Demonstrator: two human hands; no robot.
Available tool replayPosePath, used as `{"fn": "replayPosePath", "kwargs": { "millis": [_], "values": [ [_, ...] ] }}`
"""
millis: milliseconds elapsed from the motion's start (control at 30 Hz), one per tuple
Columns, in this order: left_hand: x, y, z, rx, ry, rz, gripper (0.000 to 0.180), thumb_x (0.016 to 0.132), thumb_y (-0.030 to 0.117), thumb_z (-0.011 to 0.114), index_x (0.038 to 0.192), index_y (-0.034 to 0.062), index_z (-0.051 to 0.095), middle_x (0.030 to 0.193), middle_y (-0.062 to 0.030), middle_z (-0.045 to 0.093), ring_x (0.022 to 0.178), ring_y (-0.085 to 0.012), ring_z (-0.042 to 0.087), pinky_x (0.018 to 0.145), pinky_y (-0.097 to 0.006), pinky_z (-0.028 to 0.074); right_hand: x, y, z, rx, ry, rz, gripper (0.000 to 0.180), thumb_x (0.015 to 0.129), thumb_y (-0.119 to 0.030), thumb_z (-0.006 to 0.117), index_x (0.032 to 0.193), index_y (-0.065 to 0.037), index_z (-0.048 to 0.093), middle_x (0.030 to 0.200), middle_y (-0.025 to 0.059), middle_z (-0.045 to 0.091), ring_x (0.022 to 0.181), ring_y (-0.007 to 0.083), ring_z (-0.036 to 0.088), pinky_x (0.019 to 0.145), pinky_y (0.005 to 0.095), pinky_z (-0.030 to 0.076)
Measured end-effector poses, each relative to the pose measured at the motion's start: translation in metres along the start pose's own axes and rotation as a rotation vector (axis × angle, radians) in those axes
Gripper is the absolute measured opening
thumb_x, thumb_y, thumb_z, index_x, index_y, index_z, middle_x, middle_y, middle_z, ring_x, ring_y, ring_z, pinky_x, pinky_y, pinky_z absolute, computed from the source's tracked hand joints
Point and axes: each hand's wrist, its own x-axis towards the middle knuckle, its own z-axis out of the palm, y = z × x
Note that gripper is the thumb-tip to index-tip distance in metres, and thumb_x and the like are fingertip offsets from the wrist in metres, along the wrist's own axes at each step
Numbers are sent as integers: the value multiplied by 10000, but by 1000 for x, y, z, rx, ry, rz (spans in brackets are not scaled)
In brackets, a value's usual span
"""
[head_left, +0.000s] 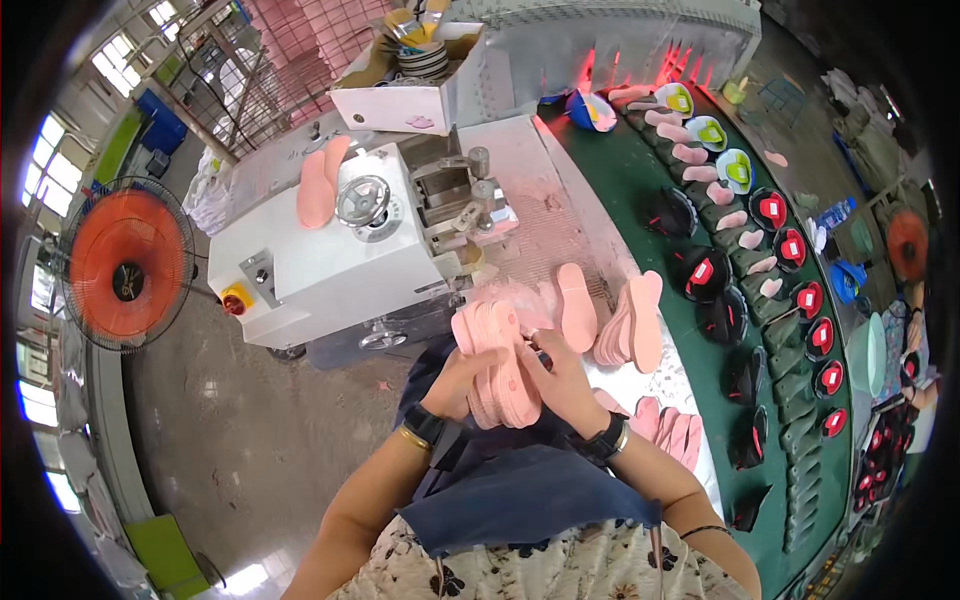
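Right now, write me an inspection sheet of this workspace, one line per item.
Surface: white table, strewn with pink dust next to the white machine.
Work things: stack of pink insoles in the hands; more insoles to its right on the table.
Clutter: open white box with brushes behind the machine; loose insoles on top of the machine.
Hands: left hand holds the stack from the left, right hand from the right.
Cables: nothing seen clearly.
Surroundings: orange fan at far left; green belt carrying shoe pieces at right.
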Motion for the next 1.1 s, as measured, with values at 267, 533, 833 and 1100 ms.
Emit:
{"fn": "replayPosePath", "kwargs": {
  "millis": [267,533,833,1100],
  "values": [
    [3,-2,-12,30,148,-117,373,914,110,594,1246,-35,506,1148,-120,626,1038,-212,626,895,-356,522,36,13,-12,88,-81,225,332,868,-178,675,1117,19,578,795,100,638,680,188,596,639,279,474],
    [-26,-14,-42,-69,-20,-291,387,933,133,564,1290,1,491,1221,-123,595,1113,-246,593,986,-395,472,181,52,-1,37,97,228,589,800,-219,728,1252,73,486,903,184,685,802,245,685,671,329,530],
    [-36,-13,-48,-100,43,-283,376,929,177,562,1261,5,518,1177,-132,618,1084,-246,604,929,-386,500,178,12,-41,-595,227,-193,388,823,-164,633,1141,46,563,955,216,625,885,333,632,756,429,502],
    [-44,-11,-97,278,221,-436,503,883,335,564,1283,40,486,1153,-95,608,1033,-224,596,895,-365,485,237,61,27,-407,188,24,180,780,-203,597,787,-50,692,783,158,669,824,329,666,716,438,514]
  ]
}}
